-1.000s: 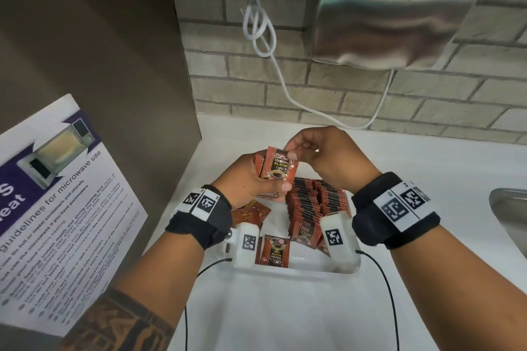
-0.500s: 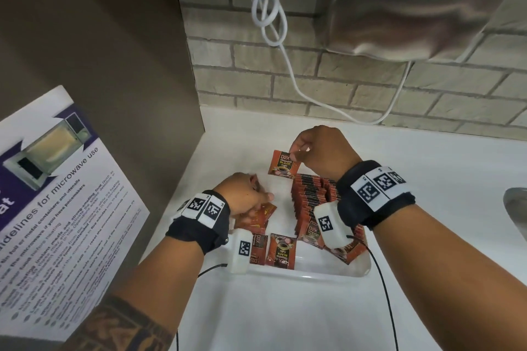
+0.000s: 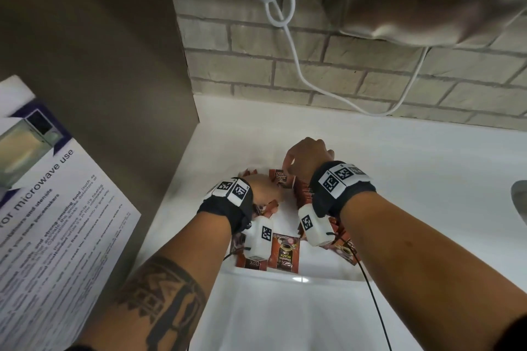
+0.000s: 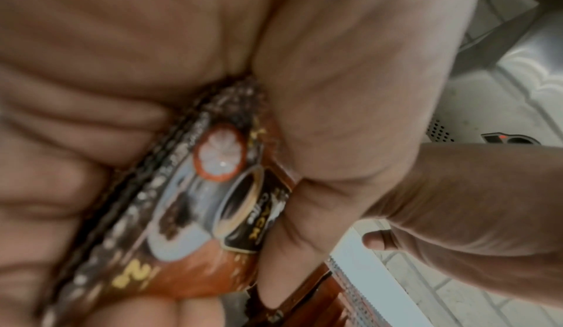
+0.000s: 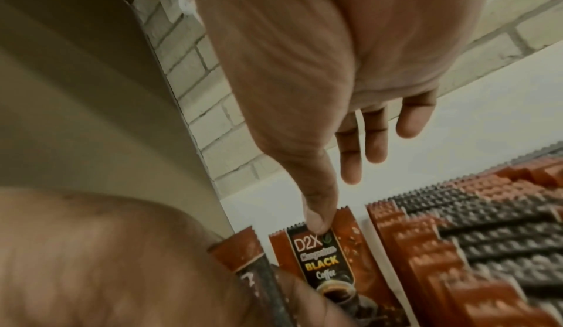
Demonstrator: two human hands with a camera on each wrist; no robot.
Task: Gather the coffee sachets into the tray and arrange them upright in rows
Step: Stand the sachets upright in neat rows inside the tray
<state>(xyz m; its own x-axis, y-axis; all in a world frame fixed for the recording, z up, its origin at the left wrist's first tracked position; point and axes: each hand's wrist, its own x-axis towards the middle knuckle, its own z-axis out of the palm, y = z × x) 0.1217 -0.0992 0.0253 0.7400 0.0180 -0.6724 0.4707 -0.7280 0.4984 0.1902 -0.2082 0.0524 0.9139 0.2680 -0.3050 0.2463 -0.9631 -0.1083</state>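
Head view: both hands work over the shallow white plastic tray (image 3: 322, 272) on the white desk (image 3: 413, 179). Left wrist view: the left hand (image 4: 152, 55) clamps a stack of red-brown coffee sachets (image 4: 195, 216). Right wrist view: the right hand (image 5: 304, 67) pinches one upright D2X black-coffee sachet (image 5: 329, 262) beside the upright rows of sachets (image 5: 475, 248).

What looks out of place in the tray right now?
Two sachets lie flat, face up, at the near end of the tray, not upright like the packed rows under the right hand. More lie jumbled under the left hand, which grips a small stack.
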